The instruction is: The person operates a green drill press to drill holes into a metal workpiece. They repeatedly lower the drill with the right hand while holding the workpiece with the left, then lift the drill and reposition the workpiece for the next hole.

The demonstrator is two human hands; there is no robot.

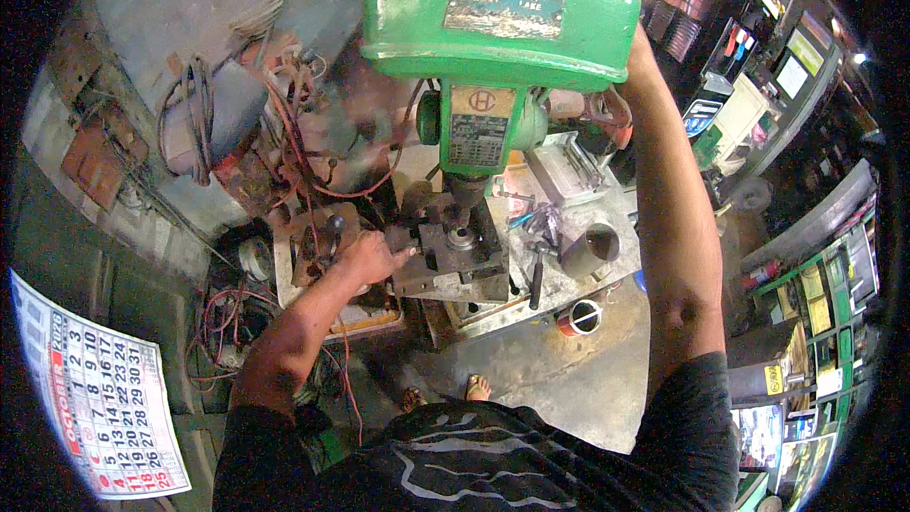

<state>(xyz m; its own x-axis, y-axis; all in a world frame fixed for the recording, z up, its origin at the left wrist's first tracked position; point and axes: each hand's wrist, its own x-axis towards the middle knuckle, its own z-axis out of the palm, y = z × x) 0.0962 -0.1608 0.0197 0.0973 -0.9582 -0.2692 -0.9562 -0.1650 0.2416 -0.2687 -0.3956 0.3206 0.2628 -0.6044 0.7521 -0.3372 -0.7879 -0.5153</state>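
Note:
The green drill press head (498, 14) fills the top middle, with its chuck (467, 192) over a dark metal fixture (441, 270) that holds a round metal piece (461, 237). My left hand (377, 259) grips the fixture's left side, fingers curled and one digit reaching onto it. My right arm rises along the right to the head's side; my right hand (633, 52) is mostly hidden behind the green casing, its fingers out of sight.
The worn bench (607, 237) carries a dark cylinder (590, 251), a hammer (536, 270) and loose tools. Cables and hoses (199, 114) hang at left beside a wall calendar (95, 389). A small bucket (579, 319) stands on the floor below. Crowded shelves (820, 313) line the right.

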